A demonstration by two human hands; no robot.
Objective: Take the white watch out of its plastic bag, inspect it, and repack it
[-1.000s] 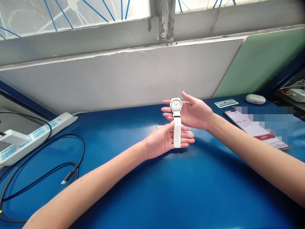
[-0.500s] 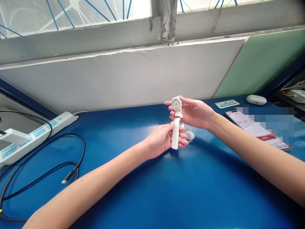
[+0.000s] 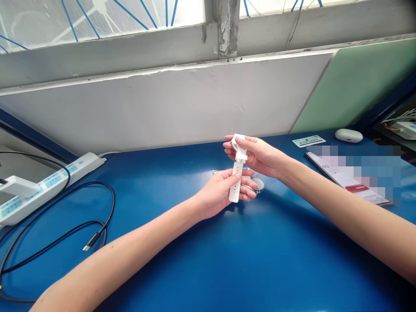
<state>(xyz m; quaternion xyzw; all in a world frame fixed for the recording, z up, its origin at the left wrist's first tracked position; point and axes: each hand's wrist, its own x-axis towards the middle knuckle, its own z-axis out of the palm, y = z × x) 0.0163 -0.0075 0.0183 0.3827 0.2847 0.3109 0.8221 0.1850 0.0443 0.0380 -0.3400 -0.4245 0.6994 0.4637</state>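
Note:
A white wristwatch (image 3: 239, 152) is held up between both hands above the blue table. My right hand (image 3: 255, 154) grips its upper end, thumb across the white band, and the dial is hidden from me. Lower down, my left hand (image 3: 224, 190) pinches the loose strap end between thumb and fingers, the punched holes showing. Behind my left fingers lies a small round item in clear plastic (image 3: 259, 185), partly covered, so its kind is unclear.
On the left a white power strip (image 3: 52, 182) carries a plugged-in charger, and a black cable (image 3: 94, 239) loops over the blue table (image 3: 208, 268). To the right lie a phone (image 3: 344, 177), a card (image 3: 308, 141) and a white earbud case (image 3: 349, 135). A wall stands behind.
The watch has been turned over: its dial faced me before and is now out of sight. Both hands keep hold, and my right hand has shifted slightly left with its thumb over the band.

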